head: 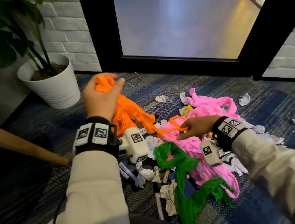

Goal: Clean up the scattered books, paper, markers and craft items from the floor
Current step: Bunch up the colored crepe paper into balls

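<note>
My left hand is raised above the carpet, closed around a bunched end of orange crepe paper. The orange strip trails down and to the right, where my right hand pinches its thin far end over the pile. Under the hands lie pink crepe paper, green crepe paper, several crumpled white paper balls and markers. A yellow item peeks out beside the pink paper.
A white pot with a leafy plant stands at the back left. A wooden chair leg slants in from the left. A black-framed glass door runs behind the pile. Paper scraps dot the blue carpet on the right.
</note>
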